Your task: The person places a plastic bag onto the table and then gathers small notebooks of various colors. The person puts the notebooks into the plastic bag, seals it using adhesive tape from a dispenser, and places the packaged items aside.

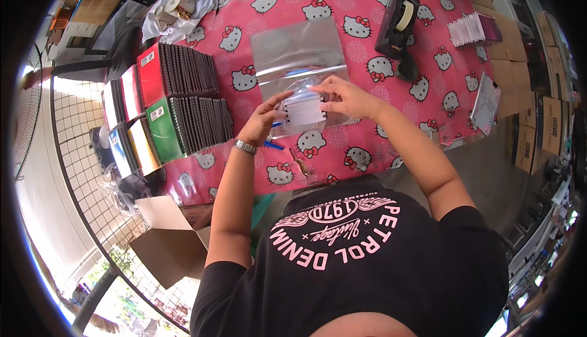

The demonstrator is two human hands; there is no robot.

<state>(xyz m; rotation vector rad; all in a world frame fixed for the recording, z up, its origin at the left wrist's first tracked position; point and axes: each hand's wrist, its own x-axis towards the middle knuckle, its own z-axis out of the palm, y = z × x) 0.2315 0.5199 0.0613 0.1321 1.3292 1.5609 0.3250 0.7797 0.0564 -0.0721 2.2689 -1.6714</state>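
Near the middle of the pink table, a small stack of white-edged spiral notepads (304,111) sits between my two hands, with clear plastic over its far end. My left hand (267,118) grips the stack's left side with bent fingers; a metal-band watch is on that wrist. On the opposite side, my right hand (348,97) closes its thumb and fingers on the stack's right edge and the plastic. Flat clear plastic bags (298,46) lie under and beyond the stack. A blue pen-like stick (273,145) rests just below my left hand.
Rows of spiral notebooks (189,86) with red, green and other covers stand at the left. Farther right are a black tape dispenser (397,25), a bundle of small notepads (474,29) and cardboard boxes (510,89). A white plastic bag (177,10) lies far left; an open carton (168,245) sits below.
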